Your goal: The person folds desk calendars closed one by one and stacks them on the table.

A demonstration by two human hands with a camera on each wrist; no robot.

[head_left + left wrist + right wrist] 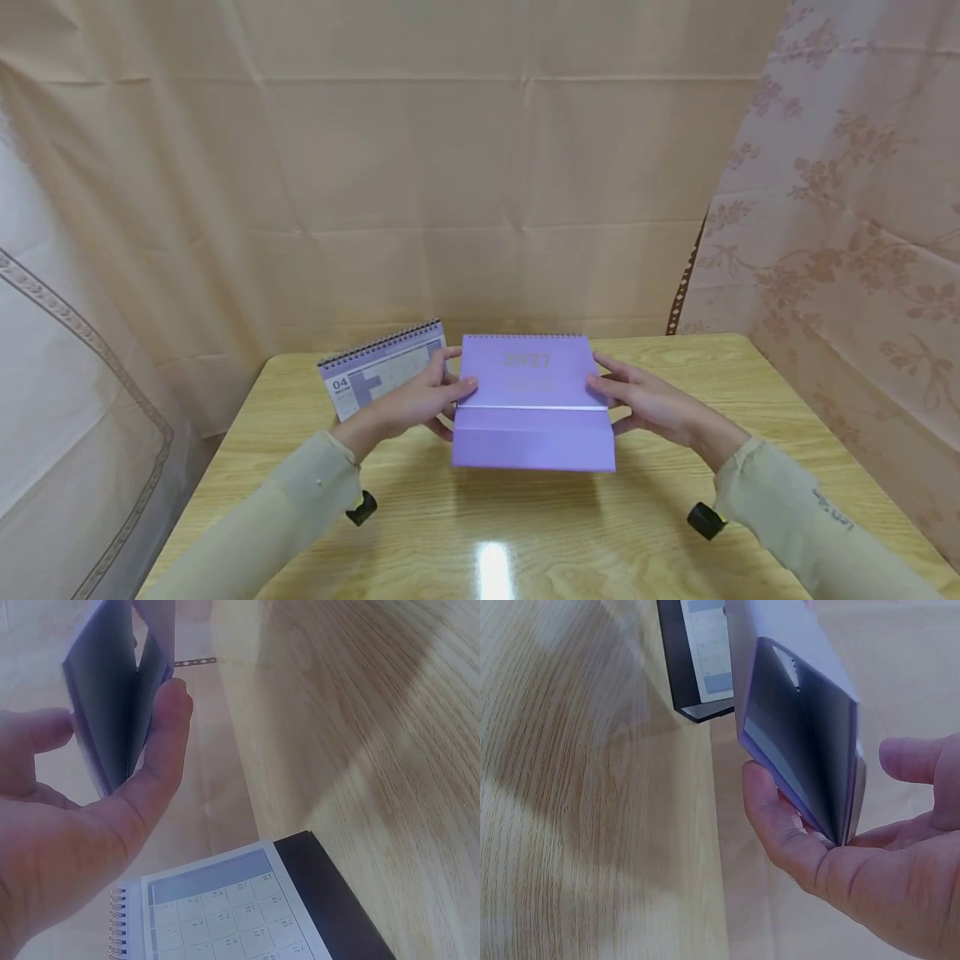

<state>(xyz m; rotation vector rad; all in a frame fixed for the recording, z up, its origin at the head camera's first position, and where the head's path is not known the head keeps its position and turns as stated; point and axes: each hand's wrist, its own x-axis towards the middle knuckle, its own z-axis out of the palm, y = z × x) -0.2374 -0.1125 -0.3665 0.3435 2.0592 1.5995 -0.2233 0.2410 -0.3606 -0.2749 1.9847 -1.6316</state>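
Purple is filling the lower centre of the head view, where the left hand (416,398) and the right hand (660,407) are gripping a desk calendar (525,379) by its sides above the table (405,533), and I'm judging that light, level grips are serving it best. From the left wrist, fingers are holding its edge at upper left, while a second calendar (225,919) is standing at the bottom, perhaps crowding that hand. From the right wrist, its hollow base is showing at upper centre, with pale cloth (907,675) hanging behind.
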